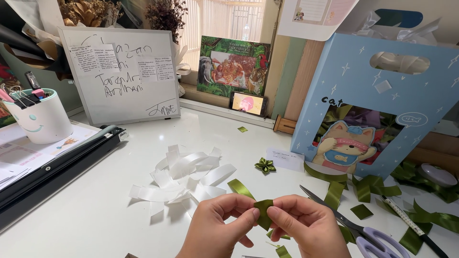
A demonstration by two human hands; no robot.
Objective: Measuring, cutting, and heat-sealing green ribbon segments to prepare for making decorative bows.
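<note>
Pinching green ribbon piece (pixel 263 209) between left hand (pixel 217 231) and right hand (pixel 308 229) fingertips; light, soft, likely slippery, best gripped at fold.

Bright window backlight, soft shadows on the desk (pixel 119 191), sharp, edges slightly bowed.

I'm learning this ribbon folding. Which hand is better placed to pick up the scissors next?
Right, probably. The right hand sits just beside the scissors; the left hand is farther away. Both pinch the green ribbon piece.
</note>
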